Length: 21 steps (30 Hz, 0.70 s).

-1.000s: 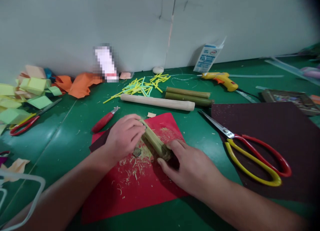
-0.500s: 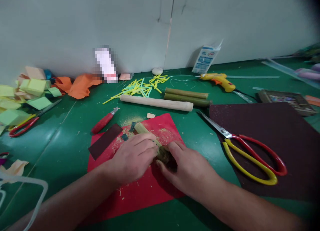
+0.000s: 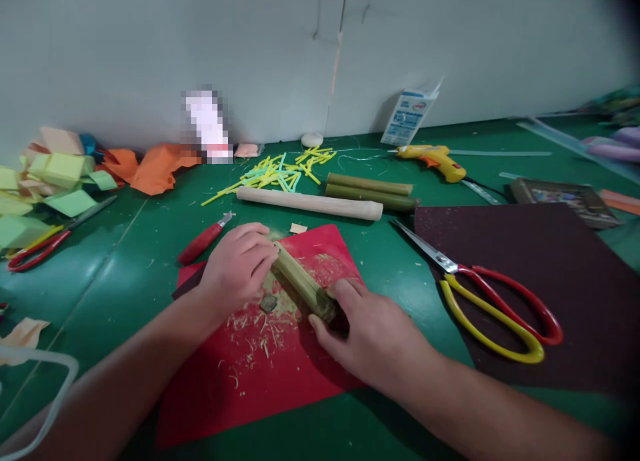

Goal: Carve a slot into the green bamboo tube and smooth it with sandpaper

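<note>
A short split length of bamboo (image 3: 303, 281) lies slanted over a red sheet (image 3: 310, 381) strewn with pale shavings and dust. My right hand (image 3: 375, 334) grips its near end, thumb on one side and fingers on the other. At the far end, my left hand (image 3: 240, 264) has its fingers curled down against the bamboo; whatever they hold is hidden beneath them. A dark brown strip (image 3: 186, 282) shows partly under my left wrist. Beside the bamboo lies a small dark scrap (image 3: 269, 304). A red-handled craft knife (image 3: 203, 243) rests just beyond my left hand.
Large scissors (image 3: 480, 294) lie on a dark brown sheet (image 3: 550, 248) at right. Behind are a pale stick (image 3: 310, 203), green bamboo pieces (image 3: 370, 196), cut yellow straws (image 3: 273, 174) and a yellow glue gun (image 3: 435, 161). Folded papers (image 3: 60, 171) crowd the left.
My left hand has slid away along the bamboo to its far end, uncovering its middle and the shavings beside it. My right hand keeps its grip on the near end.
</note>
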{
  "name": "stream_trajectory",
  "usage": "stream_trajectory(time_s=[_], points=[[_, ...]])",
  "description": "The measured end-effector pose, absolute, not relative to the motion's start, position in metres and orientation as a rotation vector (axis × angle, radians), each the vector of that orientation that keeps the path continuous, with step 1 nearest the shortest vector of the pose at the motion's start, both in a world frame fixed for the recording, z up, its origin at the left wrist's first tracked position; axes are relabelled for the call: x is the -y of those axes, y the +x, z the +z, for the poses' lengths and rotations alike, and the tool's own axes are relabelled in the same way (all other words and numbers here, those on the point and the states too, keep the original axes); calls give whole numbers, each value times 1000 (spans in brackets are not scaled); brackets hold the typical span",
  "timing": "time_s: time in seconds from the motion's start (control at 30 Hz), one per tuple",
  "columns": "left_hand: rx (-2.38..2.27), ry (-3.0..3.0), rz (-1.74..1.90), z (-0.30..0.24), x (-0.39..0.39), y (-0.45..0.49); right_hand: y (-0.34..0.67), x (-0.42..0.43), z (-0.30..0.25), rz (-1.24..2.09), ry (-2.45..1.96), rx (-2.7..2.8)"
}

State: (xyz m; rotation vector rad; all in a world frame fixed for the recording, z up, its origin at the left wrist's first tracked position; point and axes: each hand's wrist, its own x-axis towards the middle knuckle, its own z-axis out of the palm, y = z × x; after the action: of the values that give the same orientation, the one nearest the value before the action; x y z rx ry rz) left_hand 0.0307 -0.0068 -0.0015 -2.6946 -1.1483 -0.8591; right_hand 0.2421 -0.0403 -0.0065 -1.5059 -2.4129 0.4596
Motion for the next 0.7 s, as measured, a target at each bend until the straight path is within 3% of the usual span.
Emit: stream_trajectory(time_s=[0.7], points=[[1089, -2902, -831, 0, 11, 41, 243, 40, -10, 523, -1481, 2395]])
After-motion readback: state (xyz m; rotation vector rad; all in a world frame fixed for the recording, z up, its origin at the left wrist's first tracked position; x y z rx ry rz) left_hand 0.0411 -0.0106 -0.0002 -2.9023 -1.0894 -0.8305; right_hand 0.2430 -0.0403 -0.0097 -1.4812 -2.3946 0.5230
